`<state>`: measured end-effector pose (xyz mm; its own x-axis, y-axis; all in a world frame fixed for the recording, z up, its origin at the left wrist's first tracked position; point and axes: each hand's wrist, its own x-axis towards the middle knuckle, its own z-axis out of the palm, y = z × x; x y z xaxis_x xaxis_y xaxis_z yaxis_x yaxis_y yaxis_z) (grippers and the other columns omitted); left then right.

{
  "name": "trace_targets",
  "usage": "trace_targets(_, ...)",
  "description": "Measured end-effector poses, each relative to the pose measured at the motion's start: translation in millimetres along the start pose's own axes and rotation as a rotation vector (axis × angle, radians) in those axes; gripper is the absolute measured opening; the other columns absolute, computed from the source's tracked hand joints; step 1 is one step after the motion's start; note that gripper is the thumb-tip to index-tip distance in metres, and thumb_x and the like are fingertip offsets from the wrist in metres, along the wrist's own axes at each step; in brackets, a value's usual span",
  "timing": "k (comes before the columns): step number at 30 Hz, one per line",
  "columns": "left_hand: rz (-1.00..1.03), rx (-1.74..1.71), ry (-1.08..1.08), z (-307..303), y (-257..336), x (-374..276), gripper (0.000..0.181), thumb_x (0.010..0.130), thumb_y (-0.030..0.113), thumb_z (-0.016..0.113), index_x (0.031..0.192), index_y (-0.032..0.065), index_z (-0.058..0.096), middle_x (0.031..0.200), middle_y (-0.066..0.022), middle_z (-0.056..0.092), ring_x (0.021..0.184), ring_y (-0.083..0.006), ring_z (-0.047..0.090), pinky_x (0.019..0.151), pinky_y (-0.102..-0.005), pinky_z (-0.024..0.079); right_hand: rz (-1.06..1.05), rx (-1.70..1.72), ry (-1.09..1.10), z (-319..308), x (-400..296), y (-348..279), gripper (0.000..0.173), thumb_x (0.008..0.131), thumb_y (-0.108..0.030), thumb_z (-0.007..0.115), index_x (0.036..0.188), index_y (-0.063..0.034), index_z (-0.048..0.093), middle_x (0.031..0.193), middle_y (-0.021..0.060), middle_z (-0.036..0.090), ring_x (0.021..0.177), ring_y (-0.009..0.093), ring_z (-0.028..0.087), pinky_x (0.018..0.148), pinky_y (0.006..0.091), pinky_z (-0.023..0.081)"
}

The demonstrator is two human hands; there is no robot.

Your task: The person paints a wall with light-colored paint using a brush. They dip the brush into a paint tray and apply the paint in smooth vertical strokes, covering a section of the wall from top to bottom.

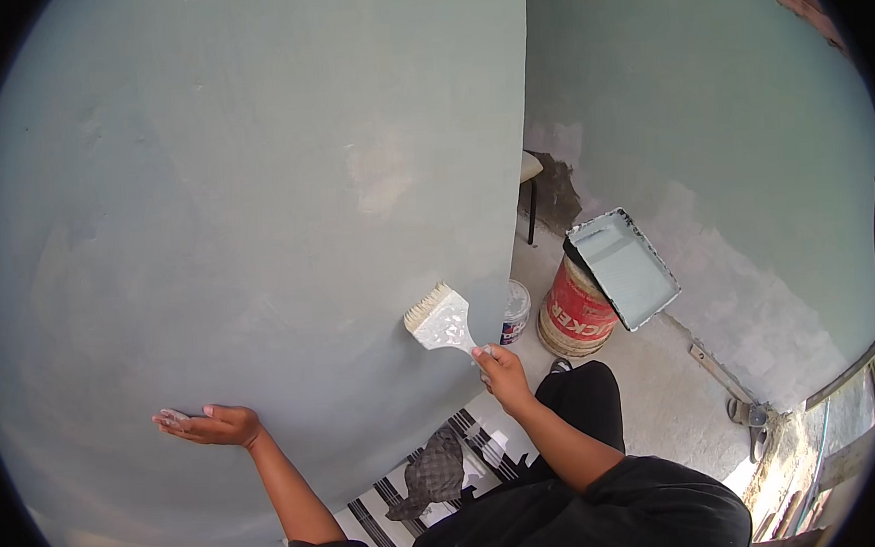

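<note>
My right hand (504, 378) grips the handle of a wide, flat paintbrush (446, 322) with pale bristles and a paint-spotted head. The bristles point up and left, close to the pale grey-green wall (291, 207); whether they touch it, I cannot tell. Lower left, my left hand (210, 426) is held out in front of the same wall, palm turned up and holding nothing. Whitish smears show on its fingers. A paint tray (629, 269) with pale grey-green paint rests tilted on top of a red and white bucket (575, 314), right of the brush.
A small white tub (516, 310) stands beside the bucket at the wall's edge. Below me, a crumpled dark checked cloth (436, 469) lies on a black-and-white striped surface (384, 514). A second patched wall (708, 144) rises at right. Sandals (751, 423) sit near the doorway.
</note>
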<state>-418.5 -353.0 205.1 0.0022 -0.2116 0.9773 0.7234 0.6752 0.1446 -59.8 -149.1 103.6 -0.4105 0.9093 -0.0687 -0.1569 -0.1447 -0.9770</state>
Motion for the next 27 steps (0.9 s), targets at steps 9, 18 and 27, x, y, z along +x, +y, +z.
trace_targets(9,-0.002,-0.014,-0.012,1,-2,-2,0.059,0.101,0.023,0.028,0.153,-0.0005,0.010,0.156,-0.0206,0.025,0.144,-0.0402,0.024,0.119,-0.0524,0.017,-0.032,0.108,-0.041,4,-3,-36,0.029,0.096,-0.033,0.061,0.080,-0.0091,0.059,0.059,-0.0068,0.044,0.048,0.003,0.038,0.043,0.0211,0.027)
trace_targets(18,-0.021,0.006,-0.039,2,-1,-1,0.061,0.101,0.026,0.028,0.153,-0.0010,0.009,0.156,-0.0211,0.024,0.145,-0.0401,0.023,0.119,-0.0525,0.017,0.024,0.033,-0.042,6,-6,-14,0.024,0.098,-0.031,0.059,0.081,-0.0133,0.055,0.059,-0.0085,0.041,0.046,0.002,0.034,0.041,0.0209,0.023)
trace_targets(27,-0.050,0.025,-0.052,0,-4,-4,0.061,0.101,0.024,0.028,0.152,-0.0029,0.011,0.156,-0.0227,0.023,0.144,-0.0408,0.024,0.118,-0.0524,0.019,-0.033,0.144,-0.021,11,0,-49,0.027,0.097,-0.032,0.061,0.081,-0.0104,0.059,0.058,-0.0085,0.041,0.047,0.002,0.036,0.042,0.0207,0.025)
